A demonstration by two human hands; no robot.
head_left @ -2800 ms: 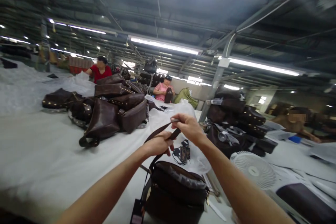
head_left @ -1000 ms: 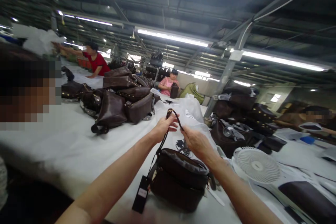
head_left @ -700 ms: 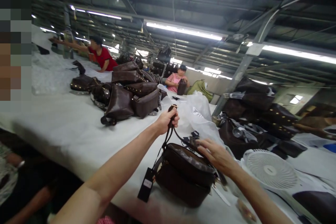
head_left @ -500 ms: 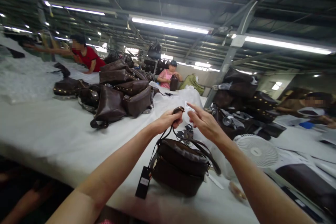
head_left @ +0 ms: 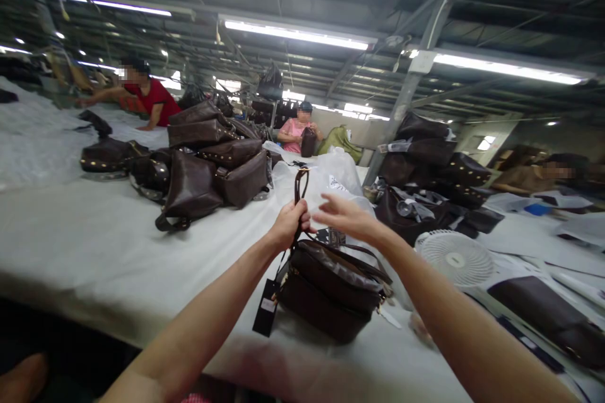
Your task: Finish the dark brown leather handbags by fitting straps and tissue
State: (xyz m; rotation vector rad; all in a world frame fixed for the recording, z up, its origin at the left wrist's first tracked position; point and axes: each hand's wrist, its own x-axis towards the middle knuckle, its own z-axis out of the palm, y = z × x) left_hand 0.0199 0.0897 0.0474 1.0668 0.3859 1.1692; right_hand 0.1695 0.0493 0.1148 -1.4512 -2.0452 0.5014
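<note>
A dark brown handbag [head_left: 326,302] stands on the white-covered table [head_left: 227,264] in front of me. Its top is unzipped, with clear plastic showing in the opening. My left hand [head_left: 290,223] is closed around the bag's strap [head_left: 301,182], and a folded loop of it sticks up above the fist. To the right of that fist, my right hand [head_left: 343,215] hovers over the bag with fingers apart, slightly blurred and holding nothing. A black hang tag [head_left: 265,307] dangles at the bag's left side. Black tags [head_left: 335,237] lie behind the bag.
Brown studded bags [head_left: 193,182] are heaped on the left, more [head_left: 425,170] on the right by a post [head_left: 401,101]. A white fan [head_left: 454,258] and a brown piece [head_left: 543,315] are at right. Co-workers sit or lean beyond, one in pink [head_left: 293,132].
The strap end has gone from lying folded over my left fist to standing up as a loop. My right hand has moved lower and closer to the left, its pointing finger no longer raised.
</note>
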